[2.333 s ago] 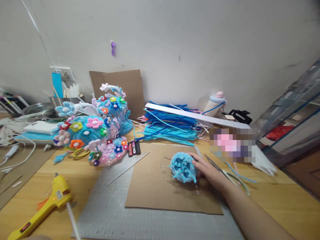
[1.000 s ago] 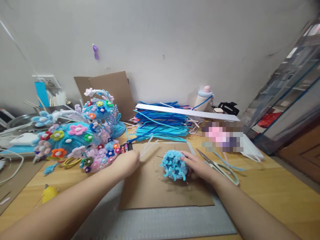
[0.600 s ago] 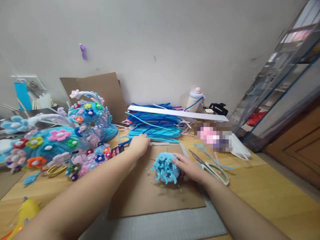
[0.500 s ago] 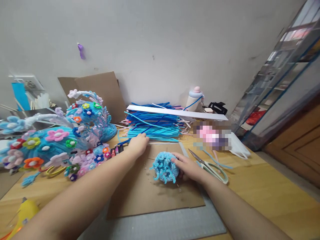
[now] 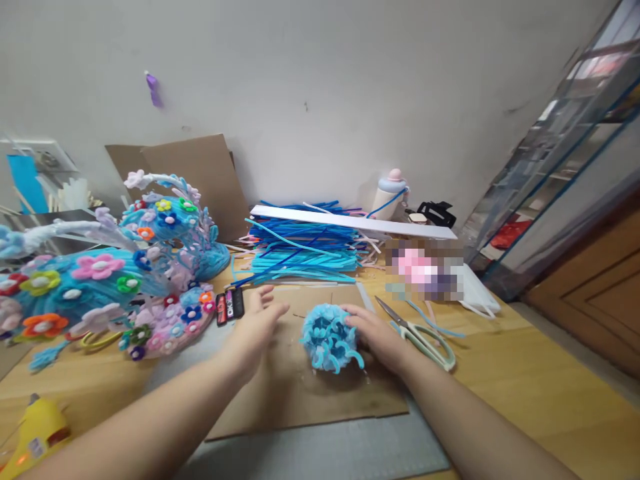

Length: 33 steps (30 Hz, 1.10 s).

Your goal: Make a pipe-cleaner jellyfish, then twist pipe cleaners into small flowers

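Note:
A round light-blue pipe-cleaner ball (image 5: 331, 339) with curled ends sits over a brown cardboard sheet (image 5: 295, 400). My right hand (image 5: 375, 333) grips the ball from its right side, the fingers partly hidden behind it. To the left of the ball, my left hand (image 5: 257, 327) hovers with its fingers apart and nothing in them. Close beyond that hand lie small dark packets (image 5: 230, 305) with red and pink labels. Behind both hands is a pile of blue pipe cleaners (image 5: 305, 250).
Flower-covered pipe-cleaner pieces (image 5: 80, 287) crowd the left side. Green-handled scissors (image 5: 420, 337) lie to the right. A yellow glue gun (image 5: 40, 430) is at the lower left. A white strip (image 5: 350, 221) rests across the pile, with a bottle (image 5: 389, 197) behind it.
My left hand has drawn back from the pipe-cleaner pile toward me, its fingers now spread. The blue ball has turned slightly in my right hand. The view has shifted a little.

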{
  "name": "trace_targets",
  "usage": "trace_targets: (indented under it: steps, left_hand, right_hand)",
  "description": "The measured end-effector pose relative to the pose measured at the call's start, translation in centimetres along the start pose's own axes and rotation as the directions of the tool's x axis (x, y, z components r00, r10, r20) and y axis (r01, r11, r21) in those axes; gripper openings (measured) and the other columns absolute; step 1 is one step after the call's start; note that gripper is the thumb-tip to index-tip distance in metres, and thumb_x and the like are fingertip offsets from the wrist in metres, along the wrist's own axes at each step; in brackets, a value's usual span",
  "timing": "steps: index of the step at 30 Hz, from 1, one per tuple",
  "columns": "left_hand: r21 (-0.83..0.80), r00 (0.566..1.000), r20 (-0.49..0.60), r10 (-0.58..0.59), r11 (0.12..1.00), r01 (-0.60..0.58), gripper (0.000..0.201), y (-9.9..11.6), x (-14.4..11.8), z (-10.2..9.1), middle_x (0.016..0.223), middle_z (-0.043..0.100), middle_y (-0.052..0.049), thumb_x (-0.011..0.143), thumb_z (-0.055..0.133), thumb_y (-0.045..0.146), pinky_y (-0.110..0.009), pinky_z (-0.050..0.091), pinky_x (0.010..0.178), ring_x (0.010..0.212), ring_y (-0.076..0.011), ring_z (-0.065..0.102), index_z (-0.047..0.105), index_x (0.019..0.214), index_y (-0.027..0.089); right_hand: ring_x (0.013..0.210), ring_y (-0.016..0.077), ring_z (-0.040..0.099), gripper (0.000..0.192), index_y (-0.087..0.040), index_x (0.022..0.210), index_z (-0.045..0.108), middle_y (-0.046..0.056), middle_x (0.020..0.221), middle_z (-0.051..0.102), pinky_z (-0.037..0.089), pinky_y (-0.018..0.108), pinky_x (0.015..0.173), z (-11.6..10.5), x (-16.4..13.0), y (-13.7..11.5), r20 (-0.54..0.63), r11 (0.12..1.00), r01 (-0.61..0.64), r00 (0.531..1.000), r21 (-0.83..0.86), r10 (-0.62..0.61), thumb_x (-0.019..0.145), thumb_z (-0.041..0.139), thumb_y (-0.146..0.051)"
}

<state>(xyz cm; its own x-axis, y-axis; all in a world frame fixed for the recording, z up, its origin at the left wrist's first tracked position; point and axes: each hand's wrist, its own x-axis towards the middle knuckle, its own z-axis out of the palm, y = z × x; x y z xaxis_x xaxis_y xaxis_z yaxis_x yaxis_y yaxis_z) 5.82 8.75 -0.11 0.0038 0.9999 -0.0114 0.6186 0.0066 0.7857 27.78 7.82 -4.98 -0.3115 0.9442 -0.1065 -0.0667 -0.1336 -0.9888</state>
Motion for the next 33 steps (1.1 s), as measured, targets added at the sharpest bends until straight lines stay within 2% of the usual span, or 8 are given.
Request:
trace_targets:
  steps: [2,4,6,9,13,20,26,33]
  left_hand:
    - [-0.514,0.946,0.110,-0.306,0.797,0.317,0.046,0.4,-3.3,-1.1,0.126,0.050,-0.015,0.084,0.047,0.030,-0.041,0.045,0.090,0.119,-0.0256,0.050,0.038,0.128,0.020]
    - [-0.743,0.867,0.247,-0.433,0.489,0.457,0.046,0.7,-5.9,-2.1,0.126,0.052,-0.012,0.084,0.048,0.026,-0.040,0.041,0.096,0.118,-0.0236,0.052,0.039,0.128,0.023]
    - [-0.821,0.844,0.360,-0.397,0.294,0.489,0.046,0.7,-7.5,-2.7,0.124,0.056,-0.010,0.084,0.050,0.024,-0.040,0.041,0.097,0.114,-0.0228,0.056,0.039,0.129,0.025]
    - [-0.840,0.850,0.489,-0.193,0.158,0.519,0.041,0.1,-7.8,-2.9,0.120,0.060,-0.011,0.088,0.050,0.027,-0.039,0.043,0.094,0.105,-0.0234,0.061,0.042,0.129,0.022]
    - [-0.807,0.810,0.584,-0.052,0.073,0.586,0.042,-1.1,-6.7,-2.5,0.115,0.063,-0.017,0.092,0.042,0.041,-0.038,0.048,0.087,0.095,-0.0248,0.065,0.050,0.123,0.013]
    - [-0.858,0.843,0.513,-0.161,-0.050,0.512,0.034,-3.1,-6.7,-1.1,0.116,0.064,-0.012,0.095,0.040,0.030,-0.036,0.048,0.091,0.097,-0.0204,0.065,0.053,0.122,0.015]
    - [-0.897,0.888,0.441,-0.130,-0.037,0.441,0.034,-3.6,-6.7,0.2,0.122,0.062,-0.010,0.094,0.043,0.030,-0.036,0.048,0.092,0.103,-0.0209,0.062,0.052,0.125,0.019]
    - [-0.897,0.878,0.439,-0.191,-0.037,0.440,0.035,-2.9,-6.6,0.0,0.097,0.071,-0.010,0.095,0.037,0.035,-0.035,0.049,0.090,0.090,-0.0202,0.066,0.063,0.104,0.013]
  right_hand:
    - [0.084,0.0207,0.063,0.033,-0.018,0.099,0.064,0.005,0.091,0.069,0.048,0.032,0.075,1.0,-0.5,0.0,0.028,0.994,-0.036,0.999,0.107,0.033,0.078,0.056,-0.043]
    - [0.077,0.0180,0.064,0.031,-0.018,0.097,0.064,0.004,0.088,0.069,0.049,0.029,0.069,2.2,-1.1,-0.2,0.050,0.969,-0.095,0.995,0.227,0.085,0.078,0.057,-0.042]
    - [0.065,0.0143,0.062,0.024,-0.018,0.091,0.064,0.002,0.078,0.069,0.047,0.024,0.061,3.4,-1.5,-0.7,0.076,0.902,-0.202,0.979,0.382,0.187,0.077,0.061,-0.037]
    - [0.056,0.0134,0.060,0.023,-0.017,0.088,0.064,0.002,0.068,0.067,0.048,0.026,0.059,5.2,-1.7,-1.8,0.198,0.711,-0.412,0.908,0.570,0.368,0.081,0.055,-0.036]
    - [0.059,0.0162,0.063,0.029,-0.018,0.091,0.063,0.004,0.070,0.069,0.050,0.031,0.062,6.9,-1.1,-3.1,0.282,0.601,-0.490,0.867,0.632,0.410,0.085,0.047,-0.040]
    - [0.072,0.0142,0.064,0.018,-0.022,0.097,0.062,0.001,0.085,0.070,0.051,0.029,0.071,8.1,-0.7,-0.9,0.115,0.760,-0.219,0.975,0.612,0.188,0.086,0.054,-0.034]
    - [0.081,0.0151,0.062,0.024,-0.024,0.106,0.059,0.002,0.100,0.066,0.051,0.029,0.071,7.7,-1.2,0.1,0.171,0.847,-0.177,0.980,0.501,0.103,0.083,0.059,-0.029]
    - [0.082,0.0134,0.061,0.034,-0.023,0.112,0.057,0.003,0.102,0.063,0.050,0.027,0.072,7.5,-1.2,0.4,0.159,0.877,-0.111,0.986,0.467,0.041,0.079,0.064,-0.021]
